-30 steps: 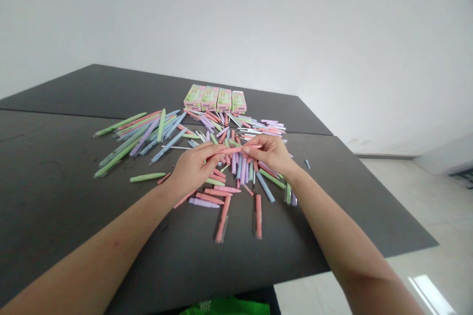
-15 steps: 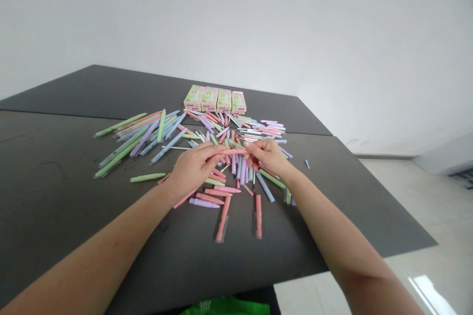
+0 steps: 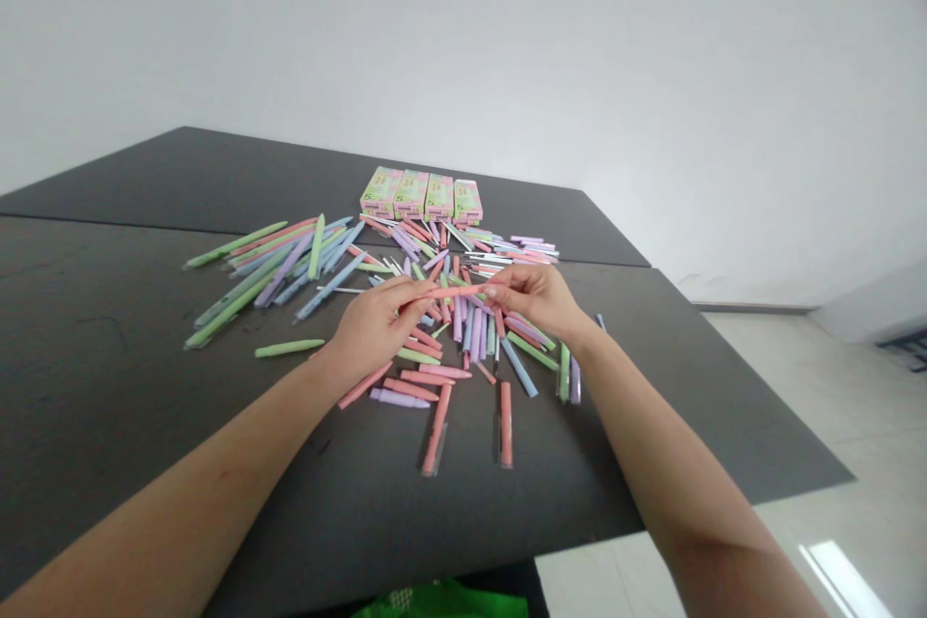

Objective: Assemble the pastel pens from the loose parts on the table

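A coral-pink pen (image 3: pixel 458 291) is held level between my two hands, above a scatter of pen parts. My left hand (image 3: pixel 380 317) pinches its left end between thumb and fingers. At the other end, my right hand (image 3: pixel 534 299) has its thumb and fingertips closed on the same pen; the fingers hide that tip. Under the hands lie purple barrels (image 3: pixel 476 333), a blue barrel (image 3: pixel 519 369) and other coloured pieces. Nearer to me rest several pink barrels (image 3: pixel 411 390), a purple barrel (image 3: pixel 401 399) and two pink pieces with clear plastic, one left (image 3: pixel 436 435) and one right (image 3: pixel 506 430).
Several pens in clear sleeves (image 3: pixel 279 266) are heaped at the left, with a lone green piece (image 3: pixel 290 348) nearby. White refills (image 3: pixel 487 263) lie behind my hands. Small printed boxes (image 3: pixel 424 195) stand in a row at the back of the dark table (image 3: pixel 130 406), near a white wall.
My right hand has risen slightly and shifted a little right, its grip turned on the pen. The pen's right end is tilted up more. My left hand is almost unmoved.
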Motion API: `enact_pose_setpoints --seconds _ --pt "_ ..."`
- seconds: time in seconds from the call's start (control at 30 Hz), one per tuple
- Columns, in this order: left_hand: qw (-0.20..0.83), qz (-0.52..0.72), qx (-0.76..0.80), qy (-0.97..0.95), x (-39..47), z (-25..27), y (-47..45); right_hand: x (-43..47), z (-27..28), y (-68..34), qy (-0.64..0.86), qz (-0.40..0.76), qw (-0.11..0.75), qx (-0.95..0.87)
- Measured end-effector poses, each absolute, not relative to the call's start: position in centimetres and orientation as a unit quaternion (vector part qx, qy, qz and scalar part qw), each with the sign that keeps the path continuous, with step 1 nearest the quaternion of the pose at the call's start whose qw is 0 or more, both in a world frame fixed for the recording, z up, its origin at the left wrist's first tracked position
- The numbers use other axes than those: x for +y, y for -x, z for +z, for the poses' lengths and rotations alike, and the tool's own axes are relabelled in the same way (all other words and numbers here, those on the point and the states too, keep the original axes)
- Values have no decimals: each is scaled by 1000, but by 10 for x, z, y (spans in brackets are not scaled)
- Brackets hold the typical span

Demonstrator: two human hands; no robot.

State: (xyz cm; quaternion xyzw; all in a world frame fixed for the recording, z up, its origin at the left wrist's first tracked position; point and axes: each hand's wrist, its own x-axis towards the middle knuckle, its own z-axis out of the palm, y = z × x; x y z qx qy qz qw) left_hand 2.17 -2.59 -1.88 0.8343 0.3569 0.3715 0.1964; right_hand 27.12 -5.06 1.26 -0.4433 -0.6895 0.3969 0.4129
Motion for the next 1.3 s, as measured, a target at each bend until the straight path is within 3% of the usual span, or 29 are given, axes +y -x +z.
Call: enact_pose_setpoints --seconds 0.3,0.6,1.0,1.3 --pt "197 351 359 -842 -27 -16 -21 -50 8 -271 483 415 363 -680" --pt "203 364 355 -837 -24 -18 -22 -51 12 -271 426 408 420 -690" --pt "187 362 358 -840 -25 -18 -21 -50 3 -266 486 426 364 -671" --pt "206 361 359 -836 -24 -18 -21 -53 10 -266 435 419 419 -678"
